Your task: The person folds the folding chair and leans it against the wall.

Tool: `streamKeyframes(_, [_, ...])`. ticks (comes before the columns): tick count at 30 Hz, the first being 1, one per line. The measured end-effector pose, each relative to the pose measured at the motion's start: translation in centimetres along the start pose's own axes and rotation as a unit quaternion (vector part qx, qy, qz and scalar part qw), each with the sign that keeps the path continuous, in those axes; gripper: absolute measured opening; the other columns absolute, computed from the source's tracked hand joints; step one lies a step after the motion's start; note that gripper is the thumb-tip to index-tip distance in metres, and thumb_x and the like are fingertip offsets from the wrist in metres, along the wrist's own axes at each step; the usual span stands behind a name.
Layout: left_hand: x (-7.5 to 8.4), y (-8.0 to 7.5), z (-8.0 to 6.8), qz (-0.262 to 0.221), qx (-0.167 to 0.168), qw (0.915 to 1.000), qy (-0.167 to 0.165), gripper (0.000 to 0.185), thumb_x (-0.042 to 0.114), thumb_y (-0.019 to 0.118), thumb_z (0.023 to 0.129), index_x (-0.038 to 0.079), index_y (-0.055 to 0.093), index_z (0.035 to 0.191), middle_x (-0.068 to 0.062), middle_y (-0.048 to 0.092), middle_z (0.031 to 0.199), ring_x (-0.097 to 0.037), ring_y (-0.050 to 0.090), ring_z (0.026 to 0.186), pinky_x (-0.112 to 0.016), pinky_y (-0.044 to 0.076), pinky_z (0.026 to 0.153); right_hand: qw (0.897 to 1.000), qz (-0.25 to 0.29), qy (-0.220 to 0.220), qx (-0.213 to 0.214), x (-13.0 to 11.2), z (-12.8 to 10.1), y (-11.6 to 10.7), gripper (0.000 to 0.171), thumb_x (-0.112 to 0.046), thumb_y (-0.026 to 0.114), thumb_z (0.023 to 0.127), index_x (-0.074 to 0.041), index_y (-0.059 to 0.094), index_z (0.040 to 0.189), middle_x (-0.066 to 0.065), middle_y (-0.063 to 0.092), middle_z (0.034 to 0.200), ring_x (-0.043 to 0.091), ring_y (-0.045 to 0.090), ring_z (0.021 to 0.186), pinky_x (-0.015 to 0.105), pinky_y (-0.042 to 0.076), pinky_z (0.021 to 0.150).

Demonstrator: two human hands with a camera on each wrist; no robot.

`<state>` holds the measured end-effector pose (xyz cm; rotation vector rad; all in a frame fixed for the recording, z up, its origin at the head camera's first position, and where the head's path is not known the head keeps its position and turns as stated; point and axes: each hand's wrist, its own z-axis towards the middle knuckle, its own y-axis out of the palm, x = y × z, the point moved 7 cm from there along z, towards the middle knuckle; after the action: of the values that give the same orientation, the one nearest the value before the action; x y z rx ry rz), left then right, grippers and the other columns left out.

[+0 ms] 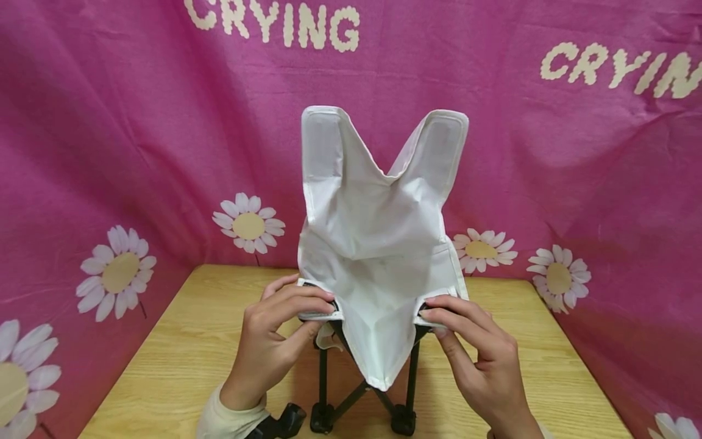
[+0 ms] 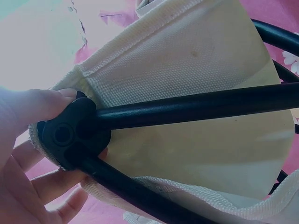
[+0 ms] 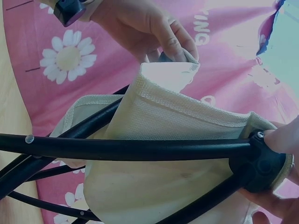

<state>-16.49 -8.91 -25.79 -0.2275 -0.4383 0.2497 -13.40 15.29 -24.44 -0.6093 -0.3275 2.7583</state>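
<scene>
We see a small folding camp chair (image 1: pixel 378 244) standing upright on the wooden surface (image 1: pixel 181 353), near its front edge and roughly centred between the two hands. Its long axis runs vertically: the two pointed corners of the backrest rise toward the pink daisy-print cloth (image 1: pixel 137 152) behind, and the black feet rest on the wood below. The open seat faces us, with the white fabric seat (image 1: pixel 378 286) sagging to a point at the front, between the black frame legs (image 1: pixel 323 378).

The left hand (image 1: pixel 274 341) holds the near left seat corner; its grip is a pinch, fingers curled over the fabric hem on top and thumb underneath. From the left wrist view we see fingertips (image 2: pixel 51 102) pressed against the black plastic corner joint (image 2: pixel 70 135), where two black frame tubes (image 2: pixel 196 105) meet under the cream canvas.

The right hand (image 1: pixel 477 360) mirrors it at the near right corner, fingers laid over the hem and thumb below, pinching fabric and frame together. In the right wrist view the matching corner joint (image 3: pixel 259 168) sits against that hand's fingertips (image 3: pixel 282 140), and a long tube (image 3: pixel 126 148) runs across beneath the fabric toward the other hand.

A cream sleeve (image 1: pixel 225 417) covers the left wrist.
</scene>
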Motion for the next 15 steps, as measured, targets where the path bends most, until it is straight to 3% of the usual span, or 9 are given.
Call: streamKeyframes(15, [0.07,0.11,0.24,-0.001,0.001,1.0,0.005,0.028,-0.006,0.077,0.074,0.013,0.074,0.093,-0.003,0.072,0.098,-0.015,0.067,0.092,-0.043,0.037,0.101,1.0,0.017,-0.02,0.004,0.86,-0.33,0.34,0.015,0.002,0.063,0.09,0.0,0.072,0.102,0.018,0.065,0.108,0.022,0.059,0.105,0.023,0.044,0.094])
